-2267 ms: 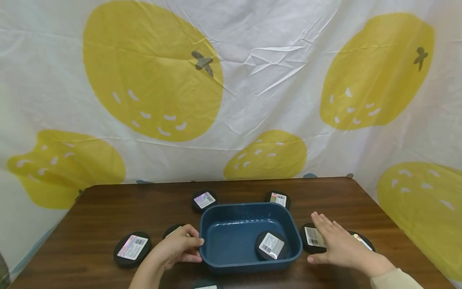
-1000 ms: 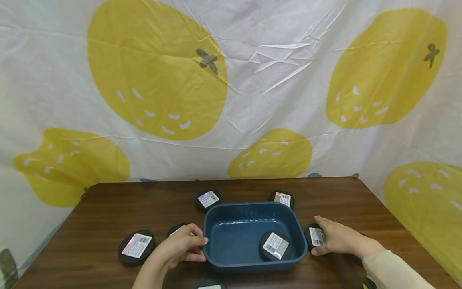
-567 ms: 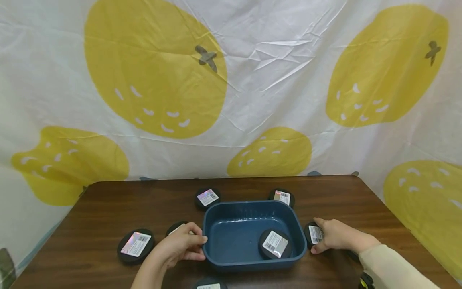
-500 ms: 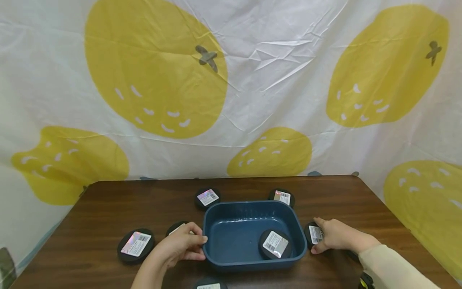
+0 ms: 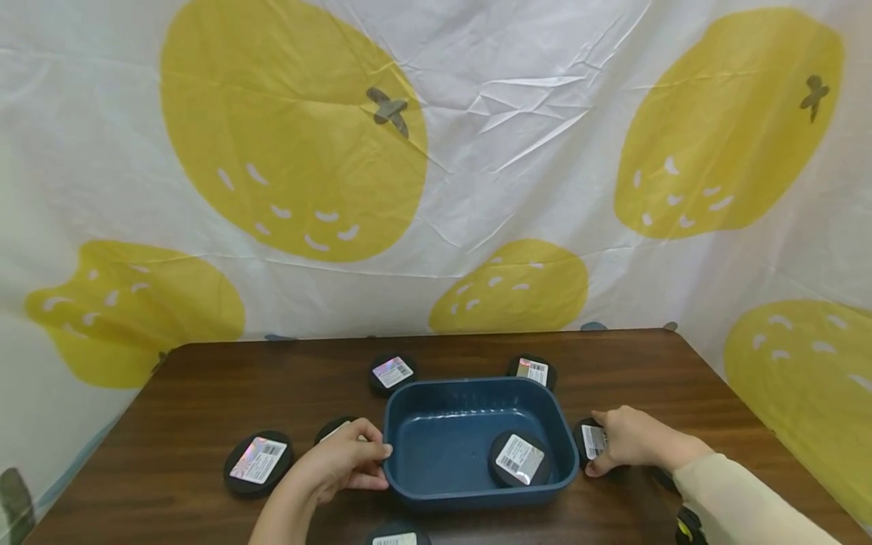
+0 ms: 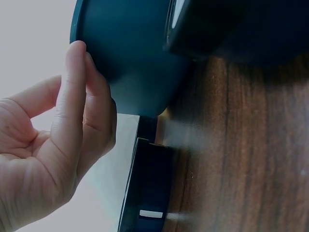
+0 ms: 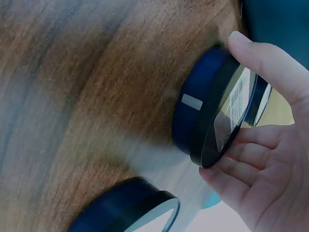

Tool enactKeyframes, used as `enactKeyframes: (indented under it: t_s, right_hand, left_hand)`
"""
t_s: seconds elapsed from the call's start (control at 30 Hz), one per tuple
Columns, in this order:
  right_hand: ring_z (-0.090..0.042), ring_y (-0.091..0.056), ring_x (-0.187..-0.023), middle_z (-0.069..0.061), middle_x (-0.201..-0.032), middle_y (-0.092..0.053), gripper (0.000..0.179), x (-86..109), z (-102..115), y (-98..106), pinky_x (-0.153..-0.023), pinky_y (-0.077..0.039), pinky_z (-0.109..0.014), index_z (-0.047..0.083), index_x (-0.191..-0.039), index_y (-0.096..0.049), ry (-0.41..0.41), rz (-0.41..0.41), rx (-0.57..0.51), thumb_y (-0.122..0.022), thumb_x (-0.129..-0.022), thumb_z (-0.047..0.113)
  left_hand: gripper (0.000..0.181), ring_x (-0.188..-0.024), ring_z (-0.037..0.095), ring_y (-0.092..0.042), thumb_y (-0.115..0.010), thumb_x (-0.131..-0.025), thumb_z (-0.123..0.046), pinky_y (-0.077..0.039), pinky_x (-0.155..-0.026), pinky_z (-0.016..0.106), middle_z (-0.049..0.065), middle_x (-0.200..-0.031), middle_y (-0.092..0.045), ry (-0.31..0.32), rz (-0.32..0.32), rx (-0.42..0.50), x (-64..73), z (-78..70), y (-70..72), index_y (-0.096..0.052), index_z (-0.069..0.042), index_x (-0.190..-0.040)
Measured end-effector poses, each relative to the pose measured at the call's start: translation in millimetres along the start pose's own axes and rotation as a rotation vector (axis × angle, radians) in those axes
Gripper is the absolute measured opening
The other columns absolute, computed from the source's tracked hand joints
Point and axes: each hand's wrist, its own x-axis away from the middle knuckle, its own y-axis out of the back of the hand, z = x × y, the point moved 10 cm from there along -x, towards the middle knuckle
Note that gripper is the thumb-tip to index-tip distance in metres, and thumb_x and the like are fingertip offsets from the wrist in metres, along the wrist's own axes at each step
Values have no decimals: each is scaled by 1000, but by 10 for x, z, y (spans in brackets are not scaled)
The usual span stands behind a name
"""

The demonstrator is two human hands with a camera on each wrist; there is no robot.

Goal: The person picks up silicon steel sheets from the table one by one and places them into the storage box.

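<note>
the left hand (image 5: 344,460), pinching the blue basin (image 5: 443,454), is partly hiding a black tin (image 5: 332,429); lower right, the right hand (image 5: 636,439), earlier spread, is gripping a labelled tin (image 5: 593,441).

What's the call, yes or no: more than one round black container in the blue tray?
No, the head view shows just one round black container inside the blue tray.

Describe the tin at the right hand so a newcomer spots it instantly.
On the brown table sits a blue rectangular tray. Just right of it is a round black tin with a pale barcode label. Unlike every other tin in view, it is gripped by the right hand.
</note>
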Motion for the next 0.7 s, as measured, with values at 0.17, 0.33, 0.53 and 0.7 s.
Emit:
enactKeyframes:
  t_s: [0.17,0.33,0.53,0.7]
  right_hand:
    - [-16,-49,-64,-4,-74,-62,90,51,30,50,-60,-48,-33,-16,-115,-54,1,-21,-3,-84,-54,42]
    - [-16,-49,-65,-3,-75,-62,89,81,56,93,-60,-48,-32,-15,-117,-54,1,-22,10,-83,-55,42]
    - [-16,-51,-67,-4,-78,-63,90,98,57,153,-61,-49,-34,-13,-121,-52,-11,-4,22,-82,-58,43]
    - [-21,-58,-79,-9,-87,-66,91,131,48,300,-71,-52,-41,-13,-123,-50,-8,-4,35,-80,-60,45]
  left_hand:
    - [17,-59,14,-57,-57,-87,-3,-58,-59,28,9,-72,-50,-3,-3,-9,-12,6,-2,-41,0,-94]
    - [17,-59,14,-57,-56,-87,-2,-58,-59,28,9,-74,-50,-10,-4,-14,-16,12,1,-41,1,-94]
    - [17,-58,13,-57,-57,-86,-2,-58,-58,28,8,-73,-50,-18,-14,-17,-17,-3,14,-42,1,-93]
    - [16,-58,13,-57,-56,-87,-2,-58,-59,28,8,-72,-50,-12,-9,-11,-21,11,14,-42,0,-93]
